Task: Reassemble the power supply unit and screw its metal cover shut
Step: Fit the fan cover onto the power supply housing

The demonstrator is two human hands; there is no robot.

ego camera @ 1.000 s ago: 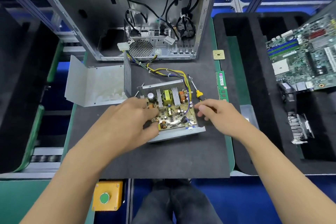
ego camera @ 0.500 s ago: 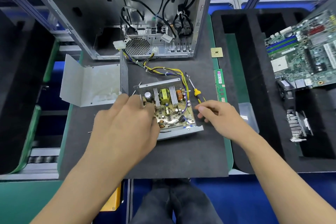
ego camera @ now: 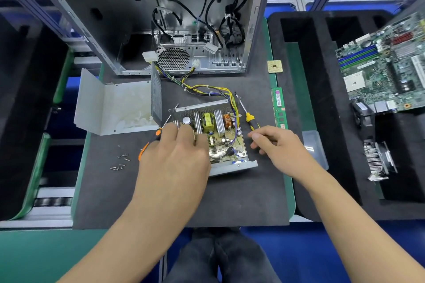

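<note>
The open power supply (ego camera: 213, 135) sat in the middle of the black mat (ego camera: 230, 197), with its green board and coloured parts showing. The left hand (ego camera: 177, 158) lay flat on top of its left side, fingers straight and pressing down, holding nothing. The right hand (ego camera: 279, 147) was just beside the box on the right, and its curled fingers pinched the black end of the yellow screwdriver (ego camera: 249, 119), which lay along the box's right edge.

The grey metal cover (ego camera: 115, 108) lay open on the mat to the left, apart from the box. An orange screwdriver (ego camera: 149, 142) lay half under the left hand. A little pile of screws (ego camera: 120, 163) sat near it on the mat. The mat had bare room in front of the box, toward the person.

Yellow and black wires (ego camera: 207, 91) ran from the box back into the big computer case (ego camera: 179, 30) behind it. A green memory stick (ego camera: 278, 108) and a small square chip (ego camera: 274, 66) lay to the right. A big green board (ego camera: 386, 64) rested in the black tray (ego camera: 322, 122) far right
</note>
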